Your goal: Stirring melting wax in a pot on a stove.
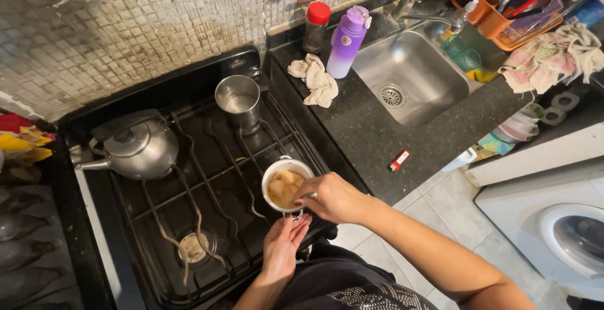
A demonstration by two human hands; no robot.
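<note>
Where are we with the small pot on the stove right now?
Done: the small white pot sits on the front right of the stove grate with pale brown food inside. In hand: the right hand is at its rim, the left hand under its handle. Left: no flame is visible beneath it; the red lighter lies unused on the counter.

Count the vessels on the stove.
3: kettle back left, steel pot back right, small white pot front right, with the right hand over it and the left hand below it. None look hidden.

Kettle [137, 149] left of pot [238, 100]; sink [434, 90] right of stove [157, 234].
</note>
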